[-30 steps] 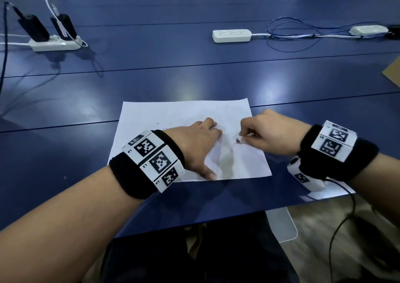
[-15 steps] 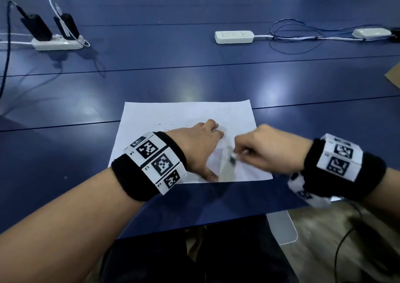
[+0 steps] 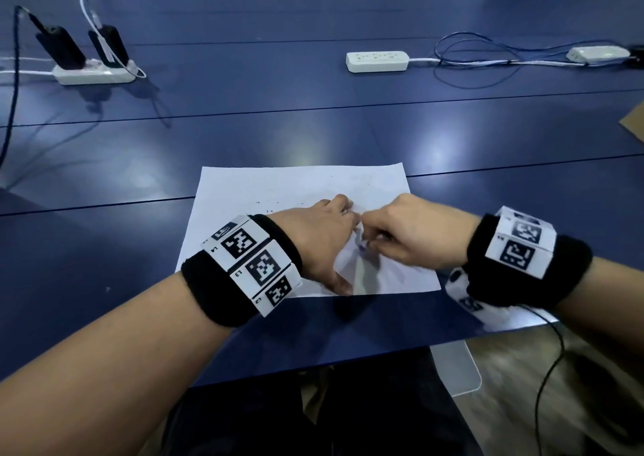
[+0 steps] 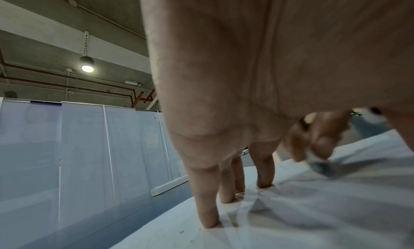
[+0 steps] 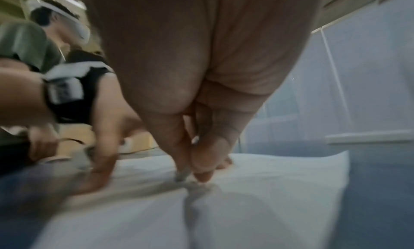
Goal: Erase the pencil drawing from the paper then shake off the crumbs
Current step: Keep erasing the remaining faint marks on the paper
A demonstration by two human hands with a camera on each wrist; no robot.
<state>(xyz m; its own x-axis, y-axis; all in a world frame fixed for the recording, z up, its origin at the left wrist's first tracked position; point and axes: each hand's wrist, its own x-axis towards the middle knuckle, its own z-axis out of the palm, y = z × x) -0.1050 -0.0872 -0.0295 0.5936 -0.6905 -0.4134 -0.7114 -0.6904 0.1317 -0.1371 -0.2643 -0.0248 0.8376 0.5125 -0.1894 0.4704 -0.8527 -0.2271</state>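
Observation:
A white sheet of paper [image 3: 299,190] lies on the blue table [image 3: 104,246], close to its front edge. My left hand [image 3: 327,236] presses it flat with straight, spread fingers [image 4: 208,222] and holds nothing. My right hand [image 3: 369,243] is right beside the left fingers and pinches a small eraser [image 5: 182,176], whose grey tip touches the paper [image 5: 268,199]. In the left wrist view the eraser [image 4: 318,164] is blurred. The paper is slightly rumpled between the hands. Dark crumbs [image 3: 268,206] lie scattered left of my left hand. Pencil marks are too faint to make out.
A power strip with two black chargers [image 3: 94,72] stands at the back left. A second white strip [image 3: 376,61] with blue cables [image 3: 488,58] is at the back right. A cardboard corner [image 3: 634,121] pokes in at the right edge. White partition panels [image 4: 89,146] stand beyond the table.
My right hand has rubbed the eraser back and forth: towards me half a second ago, now away and leftward against the left fingers. The left hand has stayed pressed on the paper.

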